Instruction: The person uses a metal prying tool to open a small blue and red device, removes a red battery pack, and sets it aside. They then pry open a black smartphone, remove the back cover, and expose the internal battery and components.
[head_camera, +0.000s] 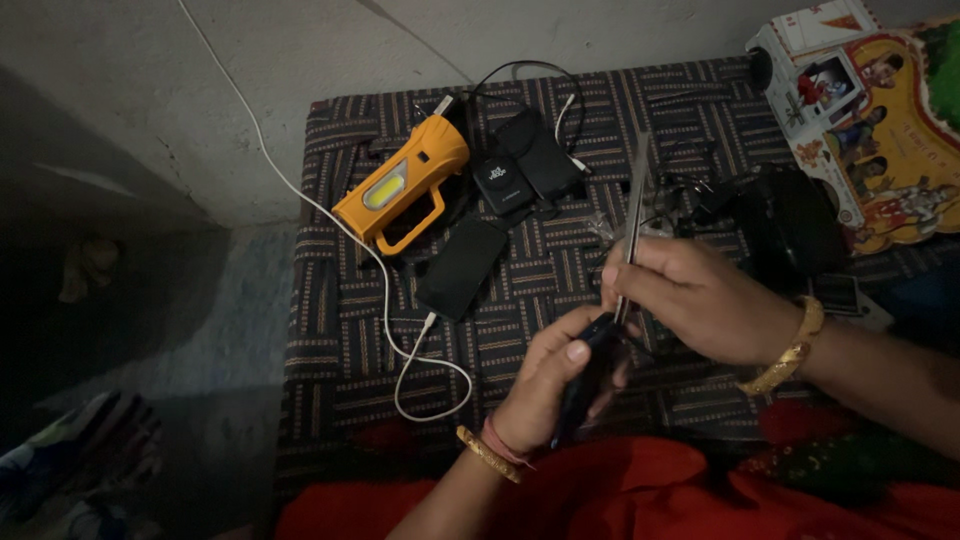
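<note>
My left hand (545, 385) is closed around the dark handle of a long pair of scissors (633, 195), whose metal blades point up and away from me. My right hand (690, 295) pinches the blades partway along, just above the handle. Both hands hover over the near edge of a small table covered in a dark patterned cloth (340, 330). Gold bangles sit on both wrists. The lower handle is hidden in my left palm.
On the cloth lie an orange hand torch (405, 185), a black flat device (462, 267), a white cable (400, 345), a black pouch (525, 165) and dark gear (790, 220) at right. A colourful printed picture (885, 130) leans at the far right. Red fabric (620, 495) covers my lap.
</note>
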